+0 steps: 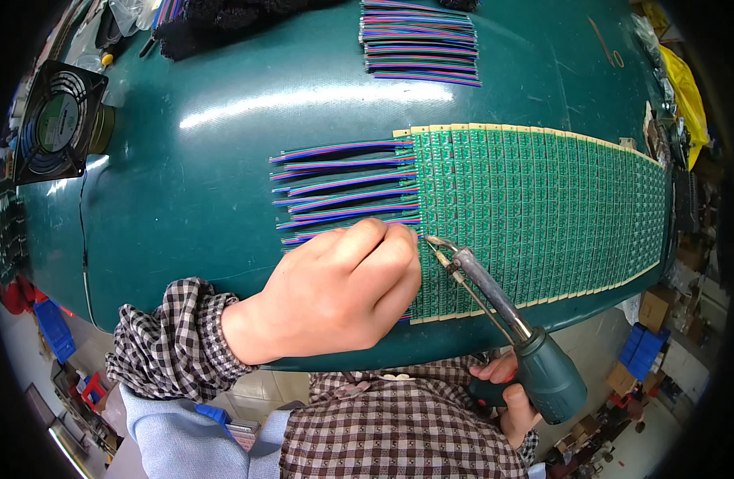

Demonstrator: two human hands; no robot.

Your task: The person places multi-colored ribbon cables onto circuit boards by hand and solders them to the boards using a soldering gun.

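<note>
My left hand (339,291) rests on the table's near edge, its fingers pinched on a multicoloured ribbon wire (303,237) at the left edge of a green circuit board panel (542,215). Several more ribbon wires (347,184) stick out leftward from the panel's left edge above my hand. My right hand (511,395) grips the dark green handle of a soldering iron (495,299). The iron's tip (432,241) touches the board just right of my left fingertips.
The dark green table (223,144) holds a stack of loose ribbon wires (419,44) at the back. A square black fan (57,124) stands at the left edge. Black items lie at the back left, yellow material at the far right. Blue bins sit on the floor.
</note>
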